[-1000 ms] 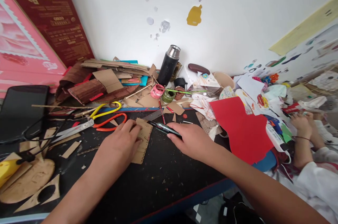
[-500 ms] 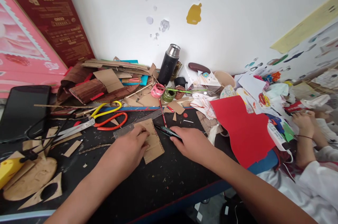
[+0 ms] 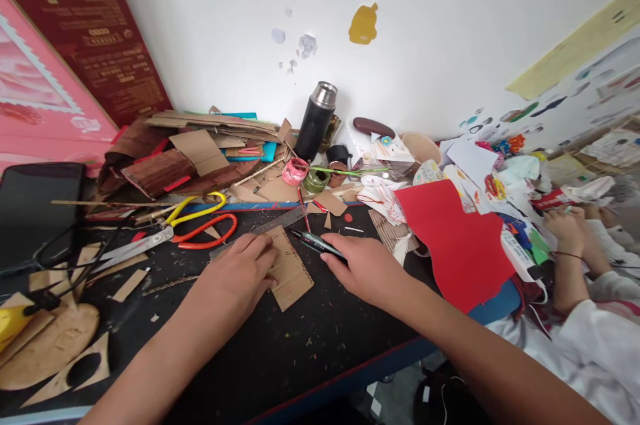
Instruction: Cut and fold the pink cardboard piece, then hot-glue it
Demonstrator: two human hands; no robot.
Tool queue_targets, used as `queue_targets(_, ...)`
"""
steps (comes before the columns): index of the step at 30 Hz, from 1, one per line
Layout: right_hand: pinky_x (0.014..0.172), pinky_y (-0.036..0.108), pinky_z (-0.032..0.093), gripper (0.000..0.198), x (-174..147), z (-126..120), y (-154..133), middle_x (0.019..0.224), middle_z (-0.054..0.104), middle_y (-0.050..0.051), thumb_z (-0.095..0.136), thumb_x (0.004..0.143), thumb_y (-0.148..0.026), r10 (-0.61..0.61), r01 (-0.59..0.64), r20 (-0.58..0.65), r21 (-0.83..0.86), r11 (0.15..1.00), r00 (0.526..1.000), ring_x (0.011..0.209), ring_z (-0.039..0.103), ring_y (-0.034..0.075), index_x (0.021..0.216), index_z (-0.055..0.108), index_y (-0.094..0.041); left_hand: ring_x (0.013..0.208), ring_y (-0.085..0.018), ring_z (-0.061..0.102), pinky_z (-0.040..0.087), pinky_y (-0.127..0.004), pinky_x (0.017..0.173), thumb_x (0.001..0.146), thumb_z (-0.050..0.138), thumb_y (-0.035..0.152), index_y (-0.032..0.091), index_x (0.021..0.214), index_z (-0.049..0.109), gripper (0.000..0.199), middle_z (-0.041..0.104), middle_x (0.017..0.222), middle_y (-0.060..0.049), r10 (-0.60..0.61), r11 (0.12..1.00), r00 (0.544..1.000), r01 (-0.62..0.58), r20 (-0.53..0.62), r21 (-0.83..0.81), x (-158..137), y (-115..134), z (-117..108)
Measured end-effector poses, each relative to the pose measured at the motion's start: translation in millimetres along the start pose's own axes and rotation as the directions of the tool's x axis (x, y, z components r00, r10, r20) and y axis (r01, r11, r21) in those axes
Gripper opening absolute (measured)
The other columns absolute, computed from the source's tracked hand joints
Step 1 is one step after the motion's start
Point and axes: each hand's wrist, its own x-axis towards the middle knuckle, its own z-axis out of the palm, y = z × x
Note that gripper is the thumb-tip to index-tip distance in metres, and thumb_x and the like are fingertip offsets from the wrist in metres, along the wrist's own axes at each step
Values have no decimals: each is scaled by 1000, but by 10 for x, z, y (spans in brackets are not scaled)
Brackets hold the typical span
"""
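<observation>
My left hand (image 3: 243,263) lies over the left part of a small brown cardboard piece (image 3: 293,278), fingers bent and pressing it on the black table top. The cardboard has printed marks along its right side. In my right hand (image 3: 363,268) is a dark marker pen (image 3: 316,243), gripped between thumb and fingers. Its tip points left, close to the cardboard's upper right edge; whether it touches is too small to tell. A clear ruler (image 3: 283,220) lies behind the cardboard, partly covered by my left hand.
Scissors (image 3: 173,231) with yellow and red handles lie at left. Behind stand a black thermos (image 3: 315,125), a pink paint jar (image 3: 295,171) and a green one (image 3: 317,179). Red paper (image 3: 455,245) lies at right, near another person's hands (image 3: 565,228). Cardboard scraps (image 3: 200,151) are piled at back left.
The cardboard has turned slightly under my left hand, its lower end swinging right. My right hand with the marker pen has barely moved. The whole view has shifted a little.
</observation>
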Motion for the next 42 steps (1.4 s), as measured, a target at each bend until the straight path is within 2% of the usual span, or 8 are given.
queue_targets(6,80,35,50,35,66,-28,-162,118,80,10,54,107,-33,2,-1,61,-17,1000,998,102,76,28,138,64,-19,123,-32,61,56,-47,102,92,70,17,19,118,73,27,69,131,-11,-50,999,998,50,27,14,4,27,-11)
queue_targets(19,78,35,50,35,114,19,-185,115,80,12,51,109,-34,29,-19,89,-104,994,996,101,76,28,138,62,-19,128,-33,58,53,-48,108,87,74,16,22,126,73,39,68,135,-11,-42,998,998,44,40,-47,-43,-44,26)
queue_targets(26,69,35,51,26,169,-114,-362,96,80,12,50,109,-32,35,1,154,-230,973,988,87,78,29,119,66,-16,127,-32,59,54,-46,107,89,74,17,21,119,75,30,68,134,-11,-52,998,996,51,74,21,-4,0,16)
queue_targets(32,62,35,54,23,219,-80,-488,82,77,15,50,106,-23,-10,63,154,-344,937,988,78,78,30,119,65,-11,118,-32,62,55,-47,102,92,73,22,19,120,75,28,71,124,-11,-97,995,987,94,129,31,39,72,-29)
queue_targets(35,62,34,56,24,206,-59,-502,85,77,15,53,101,-14,-33,98,176,-374,922,984,78,78,29,123,63,-8,117,-32,62,55,-46,101,91,74,23,20,120,75,29,71,120,-10,-101,995,991,100,91,9,28,70,-9)
queue_targets(38,62,33,57,37,198,-61,-524,89,77,16,55,94,-4,-51,129,199,-404,906,979,79,78,28,130,61,-5,116,-33,62,55,-46,100,90,74,22,21,119,75,29,71,117,-10,-99,995,993,99,64,-1,16,68,11)
queue_targets(42,62,32,56,39,221,-56,-544,86,76,17,52,96,-4,-62,136,182,-433,891,981,78,78,27,135,59,-3,116,-33,62,55,-48,100,90,73,21,20,119,75,29,71,118,-10,-95,995,993,96,71,-14,20,69,13)
